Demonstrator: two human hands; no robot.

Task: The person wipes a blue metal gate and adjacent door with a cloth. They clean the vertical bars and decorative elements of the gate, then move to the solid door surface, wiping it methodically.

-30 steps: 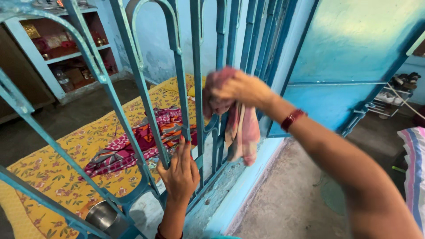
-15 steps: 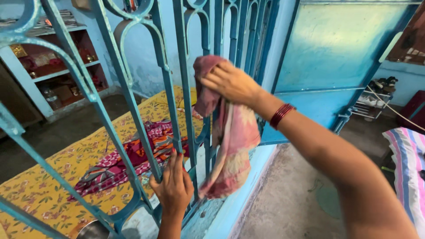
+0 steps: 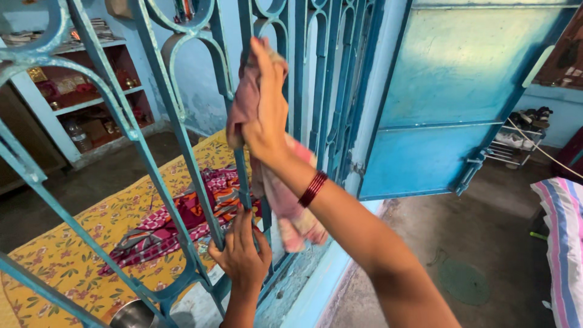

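The right hand [image 3: 265, 115] pressed a pink cloth [image 3: 276, 188] against a grille bar [image 3: 243, 109], fingers closed around it; the left hand [image 3: 242, 255] gripped a lower bar. Firm, full-length strokes would suit.

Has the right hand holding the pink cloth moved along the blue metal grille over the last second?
Yes. The right hand with the pink cloth went leftward and up the blue metal grille, nearer its arched tops.

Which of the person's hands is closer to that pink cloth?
Right. The right hand presses the pink cloth against a bar of the blue window grille. The left hand grips a bar lower down, beside the cloth's hanging end.
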